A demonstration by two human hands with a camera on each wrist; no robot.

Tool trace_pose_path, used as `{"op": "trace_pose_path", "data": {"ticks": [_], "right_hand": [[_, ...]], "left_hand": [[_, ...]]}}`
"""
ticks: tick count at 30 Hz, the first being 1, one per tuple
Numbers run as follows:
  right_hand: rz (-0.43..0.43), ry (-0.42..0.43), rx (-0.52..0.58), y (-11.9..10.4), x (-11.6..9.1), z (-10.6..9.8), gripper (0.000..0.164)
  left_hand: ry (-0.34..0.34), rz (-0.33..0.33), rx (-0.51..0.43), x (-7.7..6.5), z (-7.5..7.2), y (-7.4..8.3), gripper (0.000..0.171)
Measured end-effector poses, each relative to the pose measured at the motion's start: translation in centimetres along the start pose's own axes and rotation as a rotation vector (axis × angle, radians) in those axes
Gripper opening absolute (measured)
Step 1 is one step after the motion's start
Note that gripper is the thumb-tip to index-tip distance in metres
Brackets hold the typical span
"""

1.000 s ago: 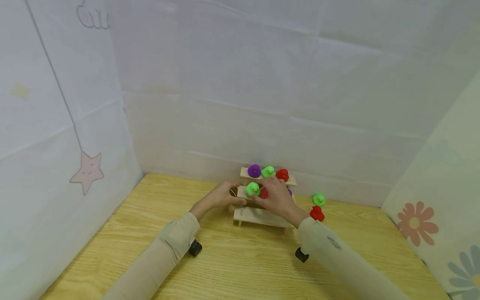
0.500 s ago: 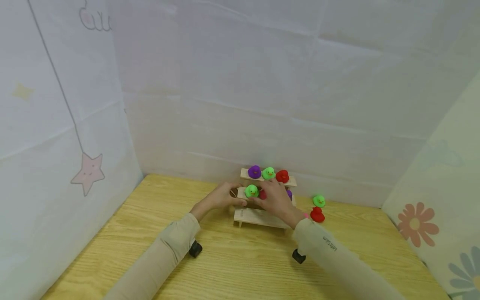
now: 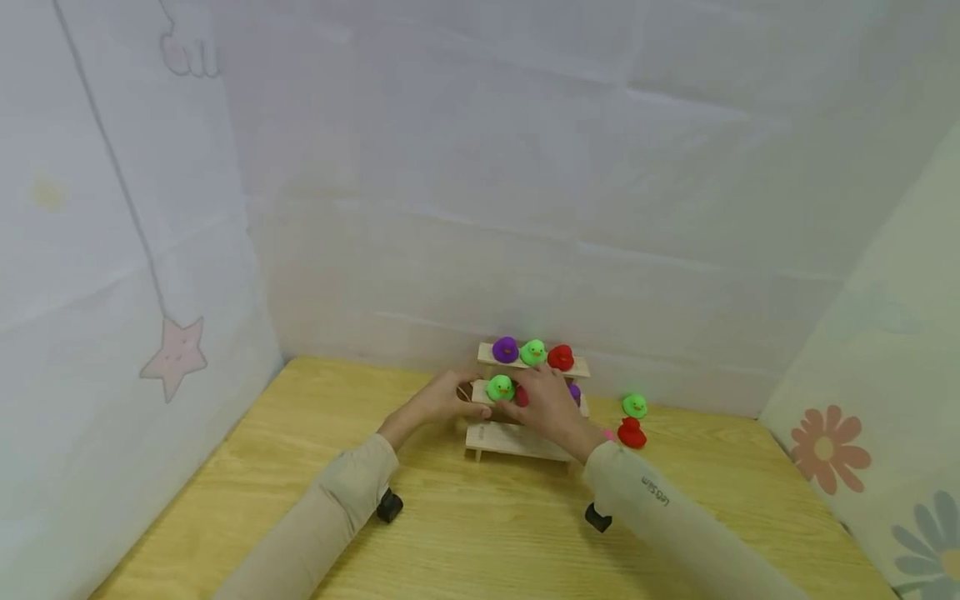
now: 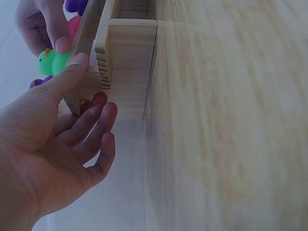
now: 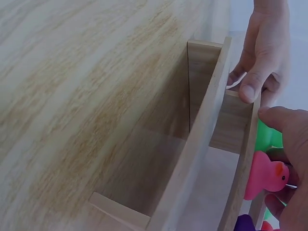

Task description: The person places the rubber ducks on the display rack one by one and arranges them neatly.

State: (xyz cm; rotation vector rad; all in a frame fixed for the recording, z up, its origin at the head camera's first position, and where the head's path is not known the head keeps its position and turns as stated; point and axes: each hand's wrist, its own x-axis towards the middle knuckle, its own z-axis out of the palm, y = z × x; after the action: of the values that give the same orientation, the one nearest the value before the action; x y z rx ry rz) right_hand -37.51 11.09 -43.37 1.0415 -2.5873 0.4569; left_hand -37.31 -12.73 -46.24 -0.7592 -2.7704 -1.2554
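Observation:
A wooden three-tier stand bears small rubber ducks. My left hand grips the left end of its middle shelf, thumb on the front edge and the other fingers curled loosely below, as the left wrist view shows. On that shelf sits a green duck, which my right hand pinches from the right, thumb in front and fingers behind. Beneath the right palm is a pink duck, with a purple duck farther right, partly hidden by the hand.
On the top shelf stand purple, green and red ducks. Right of the stand, a green duck and a red duck lie on the wooden table. A pink thing peeks out by the right sleeve.
Along the middle shelf the green duck has shifted slightly left with my right hand. My left hand keeps its place on the shelf end. The head view has tilted a little.

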Motion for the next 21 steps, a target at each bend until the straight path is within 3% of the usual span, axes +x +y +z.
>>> {"op": "trace_pose_path", "data": {"ticks": [6,16,21], "right_hand": [[-0.041,0.014,-0.029,-0.2,-0.1,-0.8,0.048],[-0.158,0.122,-0.011,0.7,-0.9,-3.3,0.029],[-0.121,0.14,-0.007,2.4,-2.0,-3.7,0.029]], "left_hand": [[0.013,0.021,-0.001,-0.1,-0.1,-0.7,0.064],[0.026,0.024,0.003,0.0,-0.9,-1.3,0.066],[0.024,0.018,0.017,0.1,-1.0,-1.7,0.067]]}}
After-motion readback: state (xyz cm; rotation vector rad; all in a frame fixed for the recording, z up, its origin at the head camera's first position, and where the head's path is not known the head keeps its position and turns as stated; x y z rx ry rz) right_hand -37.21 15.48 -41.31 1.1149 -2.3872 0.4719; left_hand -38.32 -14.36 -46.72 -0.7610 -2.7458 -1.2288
